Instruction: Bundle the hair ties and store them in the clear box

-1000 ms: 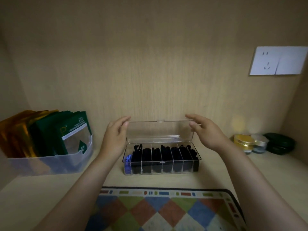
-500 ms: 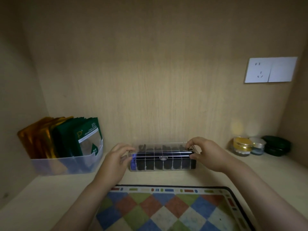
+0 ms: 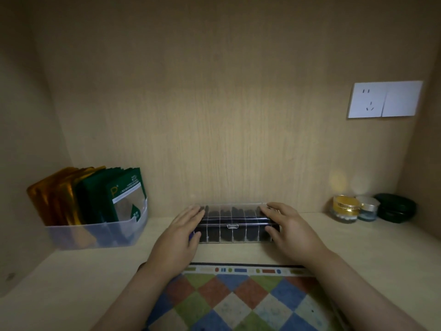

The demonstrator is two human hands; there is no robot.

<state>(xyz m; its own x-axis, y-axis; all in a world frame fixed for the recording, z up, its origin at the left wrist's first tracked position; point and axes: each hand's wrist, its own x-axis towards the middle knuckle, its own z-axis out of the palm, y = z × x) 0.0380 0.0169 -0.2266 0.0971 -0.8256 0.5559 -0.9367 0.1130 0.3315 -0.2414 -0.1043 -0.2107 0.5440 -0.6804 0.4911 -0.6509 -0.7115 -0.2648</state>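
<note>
The clear box (image 3: pixel 232 226) stands against the back wall of the wooden shelf with its lid down. Dark hair ties (image 3: pixel 224 236) show through its front wall, sorted into several compartments. My left hand (image 3: pixel 180 238) lies over the box's left end, fingers flat on the lid and thumb against the front. My right hand (image 3: pixel 292 232) covers the right end the same way, fingers pressing on the lid and thumb on the front wall. Both ends of the box are hidden under my hands.
A translucent bin (image 3: pixel 100 231) of gold and green sachets stands at the left. Two small jars (image 3: pixel 346 207) and a dark green case (image 3: pixel 396 207) sit at the right. A checkered mat (image 3: pixel 238 299) lies in front. A wall socket (image 3: pixel 384 99) is upper right.
The lid stood upright a second ago; both hands brought it down onto the box and now lie flat on it. The view has tilted upward.
</note>
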